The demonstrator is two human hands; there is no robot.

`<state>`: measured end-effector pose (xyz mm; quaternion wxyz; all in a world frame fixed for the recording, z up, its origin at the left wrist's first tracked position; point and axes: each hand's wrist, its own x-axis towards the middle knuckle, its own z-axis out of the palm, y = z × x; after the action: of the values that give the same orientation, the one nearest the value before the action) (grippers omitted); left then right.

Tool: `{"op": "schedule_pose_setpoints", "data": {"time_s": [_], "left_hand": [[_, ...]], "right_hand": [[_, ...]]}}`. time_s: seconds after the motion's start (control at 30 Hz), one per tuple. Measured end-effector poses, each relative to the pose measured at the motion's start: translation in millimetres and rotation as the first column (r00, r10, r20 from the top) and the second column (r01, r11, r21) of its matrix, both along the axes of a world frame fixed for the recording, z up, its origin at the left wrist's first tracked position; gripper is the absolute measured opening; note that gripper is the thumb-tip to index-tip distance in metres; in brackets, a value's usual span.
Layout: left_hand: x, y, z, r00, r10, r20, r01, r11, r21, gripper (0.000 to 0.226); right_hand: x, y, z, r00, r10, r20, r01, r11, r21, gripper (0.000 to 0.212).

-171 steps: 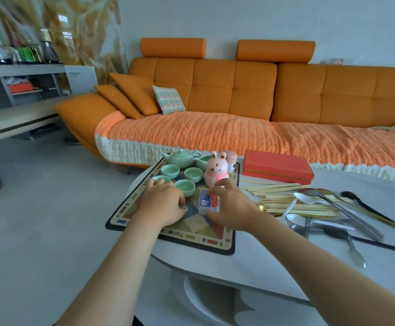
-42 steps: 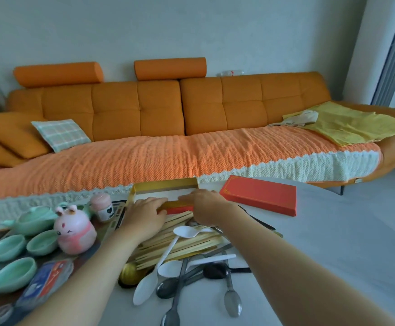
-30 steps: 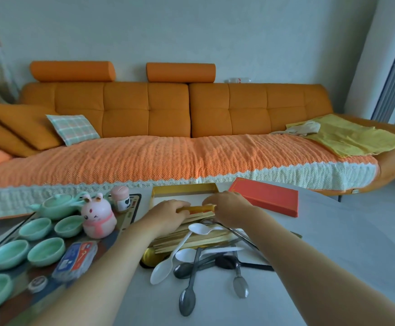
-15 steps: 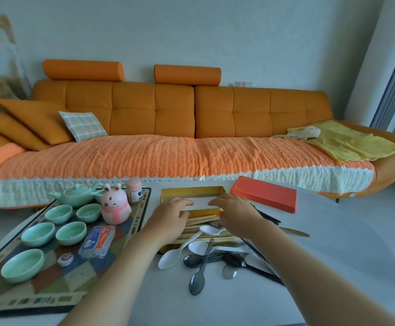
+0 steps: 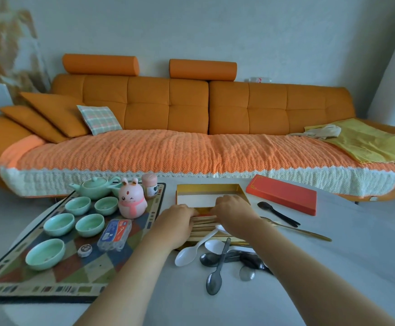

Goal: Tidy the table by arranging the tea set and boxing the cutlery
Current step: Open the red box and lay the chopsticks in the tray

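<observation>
An open gold-lined box [image 5: 209, 187] lies on the white table [image 5: 347, 267], and its red lid [image 5: 283, 196] sits to its right. My left hand [image 5: 176, 222] and my right hand [image 5: 233, 209] both grip the box's near wall with curled fingers, just above a bundle of wooden chopsticks [image 5: 203, 228]. White spoons [image 5: 191, 250], a dark spoon [image 5: 215, 276], a black spoon [image 5: 276, 211] and a gold utensil [image 5: 297, 229] lie loose in front and to the right. A green teapot [image 5: 94, 189] and several green cups [image 5: 58, 224] stand on a patterned mat [image 5: 74, 276] at the left.
On the mat also stand a pink rabbit figure [image 5: 131, 201], a small pink jar [image 5: 149, 186], a blue-and-red packet [image 5: 115, 234] and a small round tin [image 5: 84, 250]. An orange sofa [image 5: 191, 109] runs behind the table. Bare tabletop lies at the right.
My hands left the tea mat and went to the box. Over the last second they have kept hold of its near wall, and the box now sits nearer me, against the chopsticks.
</observation>
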<state>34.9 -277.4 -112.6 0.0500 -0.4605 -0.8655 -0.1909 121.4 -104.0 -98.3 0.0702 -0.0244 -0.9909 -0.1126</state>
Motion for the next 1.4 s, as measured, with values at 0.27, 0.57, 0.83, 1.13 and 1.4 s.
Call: {"op": "schedule_pose_setpoints", "data": {"time_s": [0.27, 0.57, 0.83, 1.13, 1.4], "left_hand": [[-11.6, 4.5, 6.4, 0.992, 0.061, -0.112, -0.036, 0.978, 0.207, 0.029], [-24.2, 19.3, 1.7, 0.977, 0.108, -0.185, -0.072, 0.979, 0.191, 0.036], [-24.8, 33.8, -9.9, 0.989, -0.019, -0.144, 0.008, 0.997, -0.074, 0.041], [-30.3, 27.1, -5.0, 0.983, 0.048, -0.175, -0.053, 0.998, -0.025, 0.042], [-5.2, 30.1, 4.0, 0.995, -0.060, -0.085, 0.063, 0.998, 0.032, 0.018]], "right_hand": [[-1.1, 11.0, 12.1, 0.954, -0.014, -0.301, -0.044, 0.982, -0.184, 0.021], [1.9, 52.1, -2.6, 0.919, -0.232, -0.319, 0.144, 0.950, -0.276, 0.031], [-7.6, 50.5, 1.2, 0.949, -0.315, -0.027, 0.282, 0.880, -0.382, 0.055], [7.4, 31.3, 8.5, 0.968, -0.215, -0.128, 0.137, 0.884, -0.447, 0.042], [22.2, 16.9, 10.2, 0.988, -0.149, -0.032, 0.129, 0.930, -0.344, 0.025]]}}
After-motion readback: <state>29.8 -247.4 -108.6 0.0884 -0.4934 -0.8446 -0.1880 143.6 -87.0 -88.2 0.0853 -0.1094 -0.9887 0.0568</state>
